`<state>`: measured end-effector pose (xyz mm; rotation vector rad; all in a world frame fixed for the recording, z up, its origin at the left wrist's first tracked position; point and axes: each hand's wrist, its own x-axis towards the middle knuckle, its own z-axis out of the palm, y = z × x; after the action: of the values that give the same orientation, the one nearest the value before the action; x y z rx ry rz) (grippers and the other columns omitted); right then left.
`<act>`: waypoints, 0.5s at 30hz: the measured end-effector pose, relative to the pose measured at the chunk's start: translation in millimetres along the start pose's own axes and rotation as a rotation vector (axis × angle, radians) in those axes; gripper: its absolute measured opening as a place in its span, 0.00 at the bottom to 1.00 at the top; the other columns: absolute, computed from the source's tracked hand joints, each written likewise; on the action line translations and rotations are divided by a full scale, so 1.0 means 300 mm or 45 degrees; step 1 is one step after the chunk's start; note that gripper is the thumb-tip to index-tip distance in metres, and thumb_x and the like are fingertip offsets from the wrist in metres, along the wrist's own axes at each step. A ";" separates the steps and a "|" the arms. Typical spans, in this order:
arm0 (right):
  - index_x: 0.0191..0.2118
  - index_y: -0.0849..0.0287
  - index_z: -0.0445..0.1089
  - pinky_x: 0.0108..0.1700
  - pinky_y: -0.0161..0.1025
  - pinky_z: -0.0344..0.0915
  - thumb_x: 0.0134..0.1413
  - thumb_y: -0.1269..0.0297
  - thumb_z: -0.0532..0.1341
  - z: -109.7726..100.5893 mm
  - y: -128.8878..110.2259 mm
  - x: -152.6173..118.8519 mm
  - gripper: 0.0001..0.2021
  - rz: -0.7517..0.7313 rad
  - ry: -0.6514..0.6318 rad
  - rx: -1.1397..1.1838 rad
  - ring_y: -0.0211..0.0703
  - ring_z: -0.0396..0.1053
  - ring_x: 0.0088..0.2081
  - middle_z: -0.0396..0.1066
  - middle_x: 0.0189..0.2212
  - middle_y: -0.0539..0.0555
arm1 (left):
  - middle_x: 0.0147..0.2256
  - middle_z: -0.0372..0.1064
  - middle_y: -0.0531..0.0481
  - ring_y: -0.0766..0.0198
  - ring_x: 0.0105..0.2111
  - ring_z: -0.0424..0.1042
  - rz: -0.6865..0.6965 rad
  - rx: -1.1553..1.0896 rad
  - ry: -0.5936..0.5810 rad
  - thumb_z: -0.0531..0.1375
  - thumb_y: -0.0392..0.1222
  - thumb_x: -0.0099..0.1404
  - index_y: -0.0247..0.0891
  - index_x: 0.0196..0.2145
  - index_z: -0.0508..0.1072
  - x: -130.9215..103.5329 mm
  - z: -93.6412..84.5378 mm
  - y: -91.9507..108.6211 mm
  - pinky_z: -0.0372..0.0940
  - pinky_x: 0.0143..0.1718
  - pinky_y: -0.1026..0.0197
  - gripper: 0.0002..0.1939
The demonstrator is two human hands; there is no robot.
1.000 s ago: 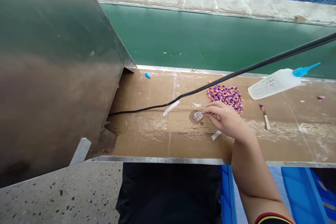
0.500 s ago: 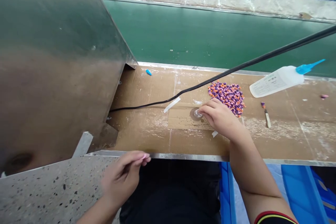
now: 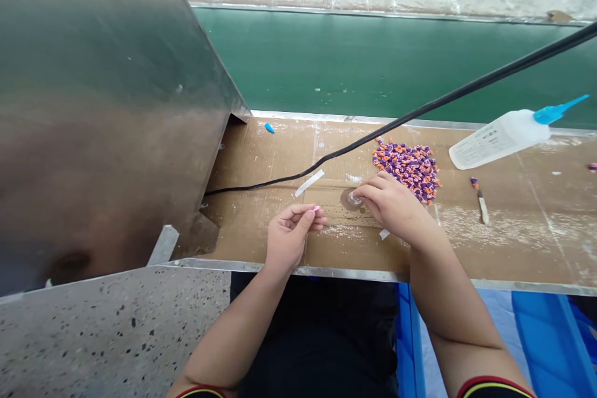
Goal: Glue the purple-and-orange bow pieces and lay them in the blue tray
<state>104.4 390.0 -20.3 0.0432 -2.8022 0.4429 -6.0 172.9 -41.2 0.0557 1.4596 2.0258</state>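
My left hand (image 3: 293, 230) is over the cardboard-covered bench, thumb and fingers pinched on a small pink piece (image 3: 316, 209). Just right of it, my right hand (image 3: 389, 205) has its fingertips closed at a small clear, round object (image 3: 353, 199) on a dark wet-looking spot; its kind I cannot make out. Behind my right hand lies a heap of small purple, orange and pink pieces (image 3: 408, 165), partly covered by the hand.
A white squeeze bottle (image 3: 501, 138) with a blue nozzle lies at the right, near a small knife (image 3: 482, 208). A black cable (image 3: 345, 154) crosses the bench (image 3: 261, 217). Metal housing (image 3: 116, 106) stands at the left; a green belt (image 3: 326, 62) runs behind. A blue cap (image 3: 269, 128) lies there.
My left hand has moved up and right from the bench's front edge, bringing the pink piece close to my right hand. The right hand stays at the clear object. The view has shifted slightly.
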 end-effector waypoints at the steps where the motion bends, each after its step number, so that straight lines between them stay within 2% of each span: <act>1: 0.42 0.56 0.79 0.47 0.47 0.73 0.70 0.74 0.59 0.001 0.000 0.000 0.11 0.007 -0.006 0.007 0.50 0.70 0.40 0.81 0.39 0.57 | 0.31 0.81 0.42 0.60 0.30 0.83 0.029 0.038 -0.005 0.82 0.57 0.46 0.33 0.34 0.83 -0.001 0.001 -0.004 0.79 0.32 0.65 0.27; 3: 0.43 0.55 0.79 0.48 0.48 0.73 0.70 0.73 0.59 0.001 0.000 0.000 0.11 0.022 -0.029 0.032 0.51 0.70 0.41 0.81 0.40 0.57 | 0.32 0.82 0.42 0.59 0.32 0.84 0.068 0.092 -0.007 0.82 0.56 0.47 0.34 0.34 0.84 -0.005 0.004 -0.012 0.80 0.35 0.65 0.25; 7: 0.43 0.55 0.79 0.47 0.49 0.72 0.72 0.72 0.57 -0.007 0.002 0.005 0.12 0.055 -0.020 0.106 0.51 0.71 0.41 0.81 0.40 0.57 | 0.33 0.82 0.43 0.60 0.31 0.83 0.091 0.119 0.001 0.81 0.54 0.51 0.35 0.42 0.86 -0.011 0.014 -0.033 0.80 0.34 0.63 0.26; 11: 0.43 0.55 0.78 0.46 0.46 0.74 0.73 0.69 0.58 -0.025 -0.015 0.017 0.10 0.027 0.135 0.301 0.48 0.74 0.41 0.81 0.39 0.56 | 0.33 0.81 0.43 0.65 0.30 0.80 0.160 0.143 -0.054 0.78 0.55 0.56 0.36 0.41 0.87 -0.008 0.010 -0.060 0.78 0.35 0.65 0.22; 15: 0.44 0.53 0.78 0.44 0.42 0.76 0.72 0.68 0.62 -0.023 -0.095 0.023 0.06 0.062 0.295 0.570 0.43 0.79 0.41 0.81 0.40 0.53 | 0.33 0.80 0.45 0.68 0.29 0.77 0.196 0.162 -0.015 0.76 0.56 0.59 0.38 0.46 0.86 -0.006 0.007 -0.080 0.76 0.34 0.67 0.23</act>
<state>102.0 364.9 -3.4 0.0191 -2.4322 1.0091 7.3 178.3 -60.7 0.2395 1.6194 2.0461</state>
